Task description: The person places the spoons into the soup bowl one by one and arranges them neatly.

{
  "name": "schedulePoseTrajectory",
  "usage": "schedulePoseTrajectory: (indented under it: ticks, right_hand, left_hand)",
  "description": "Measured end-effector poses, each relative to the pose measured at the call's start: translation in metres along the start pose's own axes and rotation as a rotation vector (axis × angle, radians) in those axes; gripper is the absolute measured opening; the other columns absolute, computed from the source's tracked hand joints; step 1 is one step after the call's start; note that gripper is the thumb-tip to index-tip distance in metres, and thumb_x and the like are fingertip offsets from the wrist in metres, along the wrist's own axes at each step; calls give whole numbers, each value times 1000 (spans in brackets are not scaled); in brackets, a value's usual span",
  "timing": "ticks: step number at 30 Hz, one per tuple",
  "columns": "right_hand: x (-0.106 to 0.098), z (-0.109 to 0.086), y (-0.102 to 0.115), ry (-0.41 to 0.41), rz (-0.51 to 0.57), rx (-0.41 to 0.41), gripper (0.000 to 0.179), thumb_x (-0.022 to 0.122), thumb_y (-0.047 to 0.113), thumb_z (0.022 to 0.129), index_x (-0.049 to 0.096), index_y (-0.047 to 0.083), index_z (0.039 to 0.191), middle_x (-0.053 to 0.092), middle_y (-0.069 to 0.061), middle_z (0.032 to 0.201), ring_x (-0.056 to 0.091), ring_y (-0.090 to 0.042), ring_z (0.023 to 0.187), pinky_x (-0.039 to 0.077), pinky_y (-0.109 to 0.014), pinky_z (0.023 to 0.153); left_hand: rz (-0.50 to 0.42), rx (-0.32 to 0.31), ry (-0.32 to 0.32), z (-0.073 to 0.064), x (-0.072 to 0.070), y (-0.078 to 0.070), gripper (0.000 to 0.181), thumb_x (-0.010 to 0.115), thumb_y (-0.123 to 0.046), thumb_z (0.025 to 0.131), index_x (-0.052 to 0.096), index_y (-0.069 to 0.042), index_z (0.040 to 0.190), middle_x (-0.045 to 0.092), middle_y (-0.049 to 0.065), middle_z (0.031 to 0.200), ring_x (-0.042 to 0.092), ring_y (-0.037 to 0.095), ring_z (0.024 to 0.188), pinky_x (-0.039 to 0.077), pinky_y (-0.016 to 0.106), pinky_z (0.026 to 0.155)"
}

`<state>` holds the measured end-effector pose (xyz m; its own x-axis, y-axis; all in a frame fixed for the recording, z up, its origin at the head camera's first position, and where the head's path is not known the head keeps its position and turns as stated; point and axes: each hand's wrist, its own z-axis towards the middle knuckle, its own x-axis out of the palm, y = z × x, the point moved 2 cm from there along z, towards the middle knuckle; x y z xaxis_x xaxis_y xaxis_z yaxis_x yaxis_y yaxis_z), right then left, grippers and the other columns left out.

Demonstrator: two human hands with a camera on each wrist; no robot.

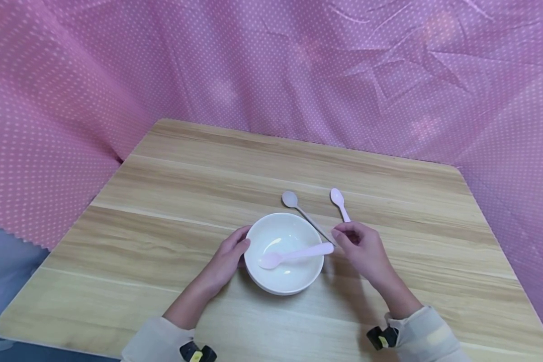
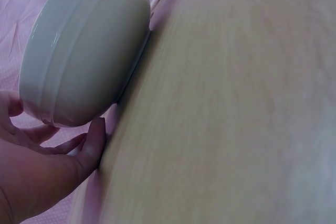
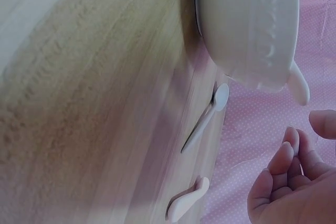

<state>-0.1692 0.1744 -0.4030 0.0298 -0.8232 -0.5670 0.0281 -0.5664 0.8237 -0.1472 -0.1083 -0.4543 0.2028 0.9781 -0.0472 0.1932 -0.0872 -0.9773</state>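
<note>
A white bowl [image 1: 268,229] stands on the table, and a pale pink spoon [image 1: 298,253] lies in it with the handle over the right rim. My left hand [image 1: 226,259] holds the bowl's left side, thumb at the rim and fingers round the outer wall [image 2: 94,51]. To the right of the spoon's handle [image 3: 298,85], my right hand [image 1: 359,246] hovers with loosely bent fingers and nothing between thumb and fingertips. Just beyond it a second pink spoon [image 1: 338,198] lies on the table, its handle end partly hidden by the hand. A long grey spoon [image 1: 290,199] lies behind the bowl.
The wooden table [image 1: 199,166] has rounded corners. A pink dotted cloth [image 1: 253,65] hangs behind it and along both sides. Black devices with yellow marks [image 1: 382,338] sit at both wrists, by the light sleeves [image 1: 427,337].
</note>
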Motion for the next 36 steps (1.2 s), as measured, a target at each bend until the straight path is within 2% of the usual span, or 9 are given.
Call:
schedulePoseTrajectory:
  ticks: [13, 36]
  right_hand:
    - [-2, 2, -6, -16, -3, 0, 20, 62, 16, 90, 67, 0, 100, 64, -11, 86, 53, -14, 75, 46, -20, 60]
    - [-6, 8, -20, -15, -28, 54, 23, 62, 18, 91, 66, -1, 103, 63, -11, 86, 51, -14, 73, 45, -20, 57]
  left_hand:
    - [-15, -2, 1, 0, -1, 0, 41, 35, -20, 102, 39, -12, 142, 44, 9, 142, 48, 24, 124, 46, 39, 97]
    - [-7, -13, -10, 0, 0, 0, 41, 37, -22, 101, 40, -13, 142, 45, 8, 141, 50, 24, 121, 48, 38, 92]
